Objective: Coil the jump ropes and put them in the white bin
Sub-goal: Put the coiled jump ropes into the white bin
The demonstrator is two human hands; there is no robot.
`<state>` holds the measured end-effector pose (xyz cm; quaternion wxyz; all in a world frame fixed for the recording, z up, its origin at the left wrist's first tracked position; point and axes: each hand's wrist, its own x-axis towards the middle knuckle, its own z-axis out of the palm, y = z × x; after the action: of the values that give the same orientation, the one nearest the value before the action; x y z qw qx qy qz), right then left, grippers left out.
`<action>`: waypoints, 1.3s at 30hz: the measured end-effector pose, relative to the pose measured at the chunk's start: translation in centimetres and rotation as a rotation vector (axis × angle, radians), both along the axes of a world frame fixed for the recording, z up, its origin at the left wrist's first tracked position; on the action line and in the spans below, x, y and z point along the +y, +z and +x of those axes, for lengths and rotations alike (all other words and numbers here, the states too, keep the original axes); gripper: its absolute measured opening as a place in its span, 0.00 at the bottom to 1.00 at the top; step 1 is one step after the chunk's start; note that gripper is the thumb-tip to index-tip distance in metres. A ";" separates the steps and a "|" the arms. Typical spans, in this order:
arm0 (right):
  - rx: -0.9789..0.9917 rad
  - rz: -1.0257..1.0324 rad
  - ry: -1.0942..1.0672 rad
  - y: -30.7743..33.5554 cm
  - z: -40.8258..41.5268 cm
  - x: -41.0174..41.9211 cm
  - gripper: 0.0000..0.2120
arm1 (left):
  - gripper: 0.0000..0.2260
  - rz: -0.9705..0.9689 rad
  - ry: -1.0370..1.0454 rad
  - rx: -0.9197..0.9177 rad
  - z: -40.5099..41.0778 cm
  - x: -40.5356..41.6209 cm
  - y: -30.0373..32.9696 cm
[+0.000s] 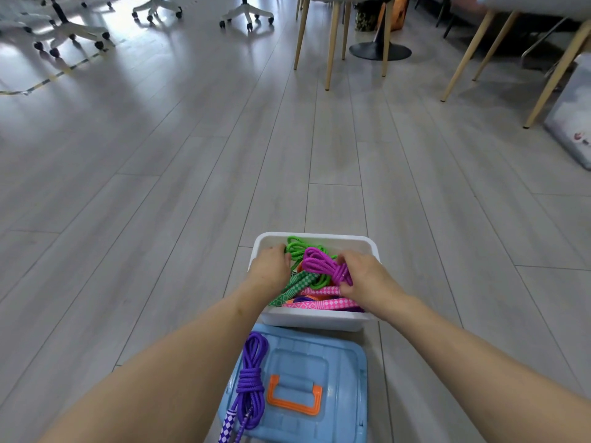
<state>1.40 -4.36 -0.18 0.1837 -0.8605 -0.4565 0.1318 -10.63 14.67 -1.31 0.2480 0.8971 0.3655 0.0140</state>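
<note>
A white bin stands on the floor in front of me. Inside it lie a coiled green rope with green checked handles, pink checked handles and something orange beneath. My right hand grips a coiled magenta rope over the bin's right half. Reaching into the bin's left side, my left hand has its fingers curled down by the green rope; what they hold is hidden. A coiled dark purple rope with checked handles lies on the blue lid.
A blue lid with an orange handle lies on the grey plank floor just in front of the bin. Wooden chair legs stand at the far right, office chair bases at the far left. A grey box sits at the right edge.
</note>
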 end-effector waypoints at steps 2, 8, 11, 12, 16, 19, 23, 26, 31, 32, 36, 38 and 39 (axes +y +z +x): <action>-0.038 0.009 0.042 0.7 0.5 0.0 0.20 | 0.07 0.005 0.022 -0.049 0.1 0.1 0.7; 0.047 -0.292 0.275 0.4 -0.1 1.0 0.19 | 0.12 0.039 0.019 -0.053 -0.6 0.9 1.8; 0.100 -0.250 0.140 -0.7 -0.7 1.7 0.17 | 0.10 0.020 0.028 -0.051 -1.3 0.8 1.4; 0.074 -0.162 0.064 -0.6 -0.8 2.1 0.16 | 0.09 0.015 0.031 -0.052 -1.4 0.7 1.4; 0.012 0.126 -0.168 0.1 -1.1 4.0 0.13 | 0.07 0.004 0.011 -0.041 -1.9 0.5 1.5; 0.082 0.031 -0.104 0.1 -1.6 5.2 0.30 | 0.08 0.011 -0.012 -0.096 -2.2 0.3 1.6; 0.074 -0.056 -0.083 -0.7 -1.8 6.4 0.37 | 0.08 -0.012 -0.090 -0.241 -2.2 0.0 1.7; -0.085 -0.145 -0.094 -0.8 -1.8 6.6 0.30 | 0.10 -0.044 -0.097 -0.276 -2.5 0.1 1.4; 0.024 0.008 -0.160 -0.4 -1.8 6.7 0.19 | 0.14 -0.174 -0.034 -0.346 -2.7 0.0 1.7; 0.105 0.074 -0.198 -0.4 -1.6 6.6 0.17 | 0.16 -0.225 0.007 -0.368 -2.6 0.0 1.8; 0.399 0.378 -0.351 0.9 -1.3 5.8 0.08 | 0.13 -0.261 0.019 -0.278 -2.7 0.1 1.4; 0.522 0.474 -0.405 1.4 -1.0 5.3 0.09 | 0.13 -0.251 -0.049 -0.202 -2.7 0.0 0.9; 0.571 0.507 -0.433 1.8 -0.9 5.2 0.09 | 0.14 -0.261 -0.078 -0.186 -2.7 -0.2 0.9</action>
<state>0.49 0.82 1.59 0.5313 -0.7930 -0.2146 0.2067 -13.32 14.49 -0.45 0.3954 0.8656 0.3047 0.0396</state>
